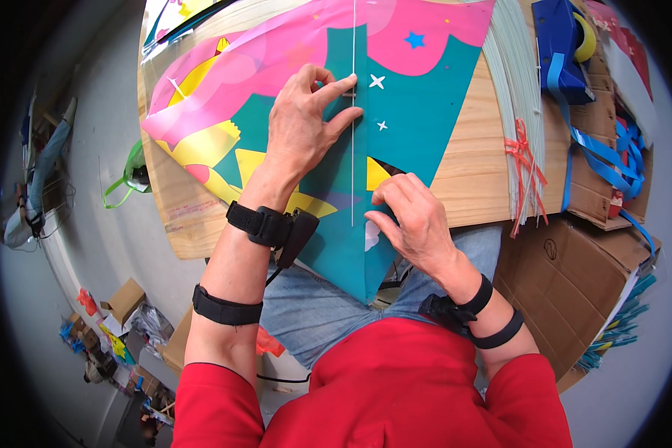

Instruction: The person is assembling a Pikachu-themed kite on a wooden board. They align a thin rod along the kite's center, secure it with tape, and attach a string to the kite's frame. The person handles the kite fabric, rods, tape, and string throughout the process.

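A printed kite-like sheet (411, 97) in teal, pink and yellow lies over the table, its pointed lower end hanging past the near edge. Down its middle seam runs a thin white rod (352, 157). My left hand (302, 123) rests at the rod's upper part, thumb and forefinger spread apart with their tips at the rod. The other fingers of that hand are curled. Lower and to the right, my right hand (414, 220) hovers at the sheet beside the rod's lower end. Its thumb and forefinger are bent but apart, with nothing visible between them.
On the wooden table (463, 179), a bundle of thin white rods (511, 89) is tied with red string (523, 153). A blue tape dispenser (564, 52) stands at the far right. Below are blue ribbon (612, 164) and a cardboard box (567, 276). A green bag (133, 168) hangs at left.
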Action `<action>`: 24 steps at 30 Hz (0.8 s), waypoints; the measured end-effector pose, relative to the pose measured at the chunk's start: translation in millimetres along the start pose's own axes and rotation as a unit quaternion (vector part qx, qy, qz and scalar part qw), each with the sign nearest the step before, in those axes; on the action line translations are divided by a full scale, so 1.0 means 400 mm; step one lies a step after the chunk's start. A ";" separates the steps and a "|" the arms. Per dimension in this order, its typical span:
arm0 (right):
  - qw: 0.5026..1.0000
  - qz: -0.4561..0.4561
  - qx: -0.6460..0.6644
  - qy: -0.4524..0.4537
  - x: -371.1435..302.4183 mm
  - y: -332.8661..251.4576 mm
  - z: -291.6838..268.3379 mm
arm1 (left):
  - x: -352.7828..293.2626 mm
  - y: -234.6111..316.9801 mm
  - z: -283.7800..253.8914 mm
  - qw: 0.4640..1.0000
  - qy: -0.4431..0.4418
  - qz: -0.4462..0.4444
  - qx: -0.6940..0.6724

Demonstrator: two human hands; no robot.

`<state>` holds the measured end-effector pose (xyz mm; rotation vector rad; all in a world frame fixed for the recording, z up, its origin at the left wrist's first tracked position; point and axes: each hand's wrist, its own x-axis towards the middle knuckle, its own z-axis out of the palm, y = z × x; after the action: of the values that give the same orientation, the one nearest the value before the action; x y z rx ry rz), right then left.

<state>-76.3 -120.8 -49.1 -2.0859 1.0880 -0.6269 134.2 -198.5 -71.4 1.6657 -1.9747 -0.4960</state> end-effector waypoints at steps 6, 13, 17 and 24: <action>1.000 0.007 -0.013 0.014 0.008 0.003 0.009 | 0.004 0.016 -0.009 1.000 0.002 -0.003 -0.008; 0.997 0.020 -0.050 0.051 0.052 0.032 -0.023 | 0.002 0.022 -0.019 1.000 0.007 0.000 -0.017; 0.980 -0.019 -0.192 0.054 0.139 0.095 -0.099 | -0.022 0.034 -0.049 0.994 -0.017 -0.060 -0.086; 0.911 -0.180 -0.369 0.032 0.380 0.197 -0.121 | -0.333 0.227 -0.081 0.976 -0.183 0.038 0.107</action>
<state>-68.2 -298.2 -62.6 -2.9874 1.0862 -0.4944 97.2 -49.8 -12.4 1.7128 -2.4242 -0.6163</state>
